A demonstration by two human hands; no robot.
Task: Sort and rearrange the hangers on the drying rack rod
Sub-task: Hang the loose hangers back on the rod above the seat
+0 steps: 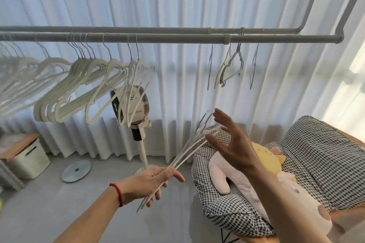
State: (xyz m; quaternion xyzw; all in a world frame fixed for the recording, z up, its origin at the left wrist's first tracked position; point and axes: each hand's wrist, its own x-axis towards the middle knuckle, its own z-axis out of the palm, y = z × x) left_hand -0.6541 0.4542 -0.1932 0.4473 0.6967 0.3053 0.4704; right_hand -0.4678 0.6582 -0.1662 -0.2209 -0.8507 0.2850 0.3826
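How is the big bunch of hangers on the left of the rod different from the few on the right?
The left hangers are many, cream, thick and crowded; the right hangers are few, mostly thin grey wire, spaced apart and seen edge-on. Both groups hang by metal hooks from the same rod.

The rod (177, 38) is bare between the white hangers (83, 85) and wire hangers (231, 65).
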